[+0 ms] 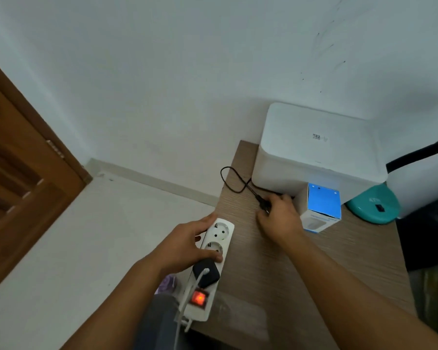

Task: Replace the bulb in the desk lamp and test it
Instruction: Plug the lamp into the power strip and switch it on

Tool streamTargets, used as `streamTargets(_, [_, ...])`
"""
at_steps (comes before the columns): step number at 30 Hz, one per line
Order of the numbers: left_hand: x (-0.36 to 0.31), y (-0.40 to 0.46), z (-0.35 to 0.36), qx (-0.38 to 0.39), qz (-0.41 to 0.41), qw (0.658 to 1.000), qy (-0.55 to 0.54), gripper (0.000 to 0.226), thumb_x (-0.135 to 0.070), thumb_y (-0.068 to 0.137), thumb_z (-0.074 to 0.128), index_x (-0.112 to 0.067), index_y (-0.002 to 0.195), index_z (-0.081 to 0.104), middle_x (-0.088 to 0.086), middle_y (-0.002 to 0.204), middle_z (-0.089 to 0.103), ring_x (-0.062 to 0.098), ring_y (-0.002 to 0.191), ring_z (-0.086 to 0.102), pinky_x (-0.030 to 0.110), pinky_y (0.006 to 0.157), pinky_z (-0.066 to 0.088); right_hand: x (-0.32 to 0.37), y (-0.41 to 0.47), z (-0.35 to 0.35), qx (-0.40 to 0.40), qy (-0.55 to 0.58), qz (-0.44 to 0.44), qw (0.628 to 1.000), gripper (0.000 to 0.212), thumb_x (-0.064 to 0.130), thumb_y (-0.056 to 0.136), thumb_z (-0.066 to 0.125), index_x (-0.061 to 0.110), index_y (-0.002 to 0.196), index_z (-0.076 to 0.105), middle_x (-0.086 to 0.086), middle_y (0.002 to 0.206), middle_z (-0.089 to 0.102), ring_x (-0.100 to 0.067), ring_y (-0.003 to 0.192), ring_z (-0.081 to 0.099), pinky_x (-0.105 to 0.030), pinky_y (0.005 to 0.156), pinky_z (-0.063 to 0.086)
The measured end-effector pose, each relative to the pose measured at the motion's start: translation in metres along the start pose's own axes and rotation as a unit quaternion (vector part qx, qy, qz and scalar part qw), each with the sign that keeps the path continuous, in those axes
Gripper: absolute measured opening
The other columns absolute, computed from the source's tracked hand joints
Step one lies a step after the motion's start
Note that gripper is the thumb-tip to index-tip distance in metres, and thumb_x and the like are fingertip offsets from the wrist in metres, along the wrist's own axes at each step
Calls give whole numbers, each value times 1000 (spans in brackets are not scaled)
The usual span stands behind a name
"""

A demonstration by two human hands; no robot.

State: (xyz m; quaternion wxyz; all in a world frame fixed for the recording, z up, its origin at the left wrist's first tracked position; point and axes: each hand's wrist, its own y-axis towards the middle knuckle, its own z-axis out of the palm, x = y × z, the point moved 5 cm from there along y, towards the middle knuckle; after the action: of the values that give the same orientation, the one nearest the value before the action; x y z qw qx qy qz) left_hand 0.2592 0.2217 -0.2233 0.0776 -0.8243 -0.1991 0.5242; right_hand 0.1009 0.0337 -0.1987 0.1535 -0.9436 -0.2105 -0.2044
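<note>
We see the left hand (187, 245) gripping the white power strip (210, 267) at the table's (301, 274) left edge, while the right hand (278, 217) pinches the black plug (263, 204), its prongs hidden. The teal desk lamp (373, 205) stands right, its head cut off; the bulb box (321, 208) sits between.

Teal lamp base (373, 207) upright beside blue-white bulb box (320, 210)
</note>
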Motion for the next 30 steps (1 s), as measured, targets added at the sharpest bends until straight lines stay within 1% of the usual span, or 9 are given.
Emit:
streamTargets(5, [-3,2,0,-5,-1,1000,-13,103,-28,68,93,-38,154,37,-19,153,45,5,134,51,28,112,45,3,-14,0,3,1,-41,999,25,32,88,69,13,105,67,-2,99,60,-20,93,58,-33,78,49])
streamTargets(8, [0,2,1,-4,-9,1000,-22,102,-27,68,93,-39,153,37,-17,151,49,6,132,53,25,109,46,1,-24,3,14,48,-34,998,23,27,86,72,15,105,68,6,81,58,-10,76,55,-28,66,46])
streamTargets(11, [2,1,2,-8,-19,999,-29,101,-26,69,93,-40,153,38,-13,148,54,8,132,53,23,105,46,2,-32,6,31,62,-54,996,29,25,87,70,17,114,67,6,84,60,-8,77,55,-28,68,48])
streamTargets(14, [1,1,2,-9,-28,999,-30,101,-26,70,92,-41,153,37,-12,147,55,12,132,53,22,99,47,6,-39,8,62,73,-73,993,20,22,89,68,20,108,72,11,82,62,-4,75,54,-21,64,44])
streamTargets(16, [1,0,2,-9,-34,999,-29,101,-27,70,92,-42,153,36,-11,147,56,14,132,54,23,95,48,3,-40,11,71,100,-59,991,20,23,86,71,23,106,72,9,83,61,-6,78,56,-23,64,44])
streamTargets(19, [0,-1,2,-10,-42,998,-38,100,-25,70,92,-42,152,38,-10,145,58,12,128,56,23,92,50,3,-43,11,97,176,-21,979,20,23,85,74,25,104,70,5,87,60,-11,81,57,-25,69,44])
streamTargets(22, [-2,-1,1,-11,-42,998,-42,99,-25,70,93,-41,152,39,-11,142,59,10,126,57,21,89,49,10,-49,5,136,285,-1,949,24,19,82,77,23,104,69,0,97,65,-12,87,61,-23,71,46])
streamTargets(27, [-5,-4,1,-10,-35,998,-44,98,-24,70,92,-40,152,40,-13,139,62,6,122,59,22,92,51,31,-59,-8,147,308,-60,938,16,13,84,74,21,97,68,-5,91,70,-17,83,66,-26,74,54])
streamTargets(30, [-7,-5,1,-10,-32,999,-43,97,-25,70,92,-40,151,42,-16,136,64,3,118,60,16,87,51,43,-65,-12,126,281,-109,945,11,14,86,72,23,93,67,-6,87,71,-15,78,67,-29,74,54])
